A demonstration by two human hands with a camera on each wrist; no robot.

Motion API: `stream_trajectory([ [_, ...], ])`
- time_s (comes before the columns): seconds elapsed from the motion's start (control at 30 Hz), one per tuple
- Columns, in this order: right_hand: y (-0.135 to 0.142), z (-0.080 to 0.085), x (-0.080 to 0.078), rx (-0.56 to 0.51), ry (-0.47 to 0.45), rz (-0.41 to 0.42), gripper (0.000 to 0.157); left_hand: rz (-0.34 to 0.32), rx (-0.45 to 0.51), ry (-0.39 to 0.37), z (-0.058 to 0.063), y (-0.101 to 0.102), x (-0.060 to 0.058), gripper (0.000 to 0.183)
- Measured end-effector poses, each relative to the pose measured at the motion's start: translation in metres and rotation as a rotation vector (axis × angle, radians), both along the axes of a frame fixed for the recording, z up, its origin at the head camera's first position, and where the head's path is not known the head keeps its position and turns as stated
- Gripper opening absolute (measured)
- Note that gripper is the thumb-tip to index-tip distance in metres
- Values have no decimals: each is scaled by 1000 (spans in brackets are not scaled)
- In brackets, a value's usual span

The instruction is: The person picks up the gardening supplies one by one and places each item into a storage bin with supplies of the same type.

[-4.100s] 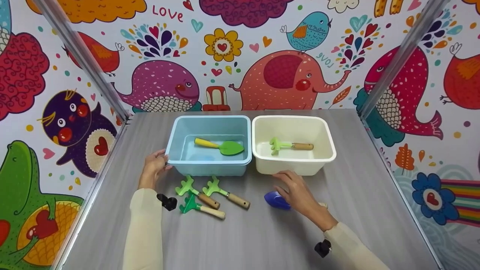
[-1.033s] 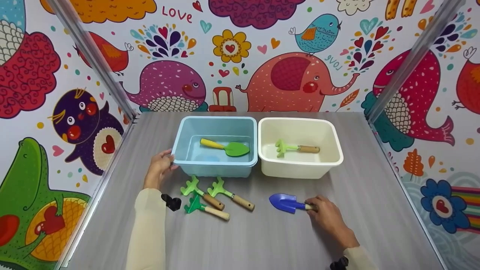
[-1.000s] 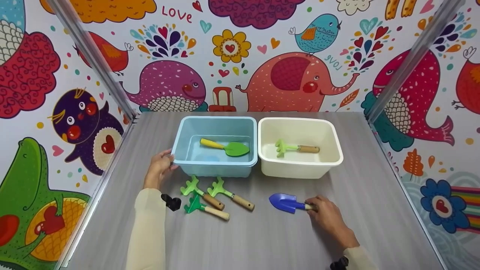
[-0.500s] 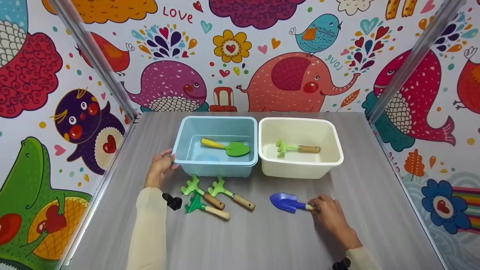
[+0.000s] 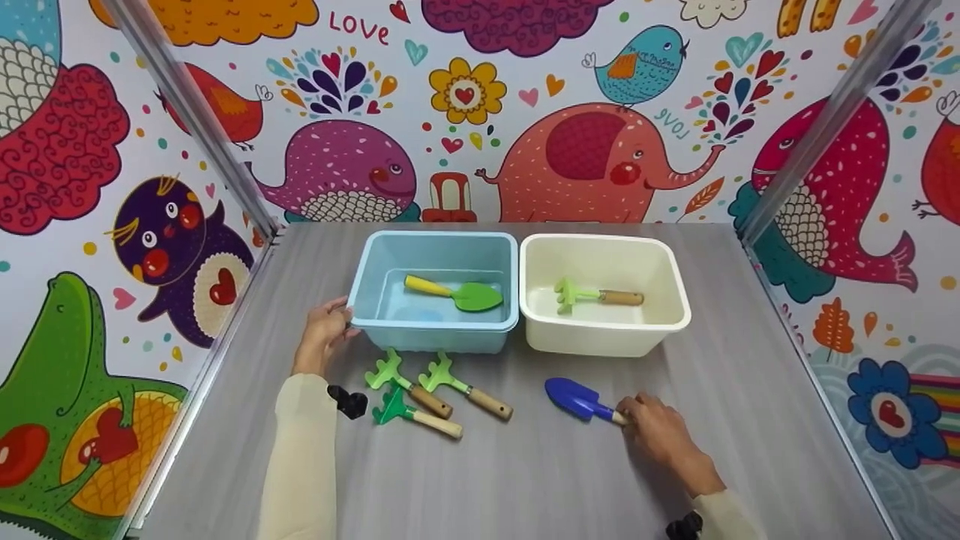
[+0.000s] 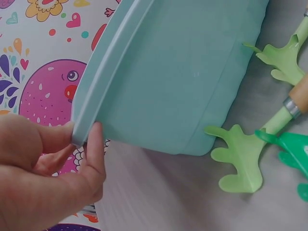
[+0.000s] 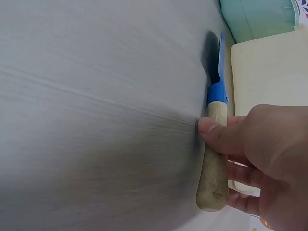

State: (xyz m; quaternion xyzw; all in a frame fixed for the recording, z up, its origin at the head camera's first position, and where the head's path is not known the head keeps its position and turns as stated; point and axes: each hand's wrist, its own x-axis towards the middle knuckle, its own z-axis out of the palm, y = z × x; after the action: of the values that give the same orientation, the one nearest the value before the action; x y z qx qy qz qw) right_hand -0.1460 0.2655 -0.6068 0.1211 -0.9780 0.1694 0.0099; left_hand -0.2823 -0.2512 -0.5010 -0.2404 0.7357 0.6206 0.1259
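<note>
My right hand (image 5: 660, 429) grips the wooden handle of a blue hand trowel (image 5: 574, 397), low over the table in front of the cream bin (image 5: 600, 341). In the right wrist view the thumb and fingers pinch the trowel's handle (image 7: 214, 163). With thumb and fingers my left hand (image 5: 324, 334) pinches the rim at the near left corner of the light blue bin (image 5: 435, 339), as the left wrist view shows. A green trowel (image 5: 476, 297) with a yellow handle lies in the blue bin. Inside the cream bin is a light green hand rake (image 5: 619, 298).
Two light green hand rakes (image 5: 480, 401) (image 5: 429, 401) and a darker green hand rake (image 5: 435, 424) with wooden handles lie in front of the blue bin. The two bins stand side by side on the grey table (image 5: 480, 487). Patterned walls and metal posts enclose its back and sides.
My right hand, reaching above the blue trowel at first, now holds its handle. In the last half second the trowel has swung slightly, blade tip away from me. The left hand stays at the blue bin.
</note>
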Motion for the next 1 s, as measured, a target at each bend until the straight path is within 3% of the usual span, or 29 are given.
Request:
stream_trajectory([
  [0.23,1,2,3,-121,-155,-29,20,-11,28,-1,-1,0,3,51],
  [0.5,1,5,0,-221,-240,-41,19,-11,35,-7,-2,-1,4,50],
  [0.77,7,1,-6,-492,-327,98,17,-7,57,27,-1,-1,5,51],
  [1.0,10,-3,-8,-639,-395,118,25,3,65,35,-1,1,3,50],
])
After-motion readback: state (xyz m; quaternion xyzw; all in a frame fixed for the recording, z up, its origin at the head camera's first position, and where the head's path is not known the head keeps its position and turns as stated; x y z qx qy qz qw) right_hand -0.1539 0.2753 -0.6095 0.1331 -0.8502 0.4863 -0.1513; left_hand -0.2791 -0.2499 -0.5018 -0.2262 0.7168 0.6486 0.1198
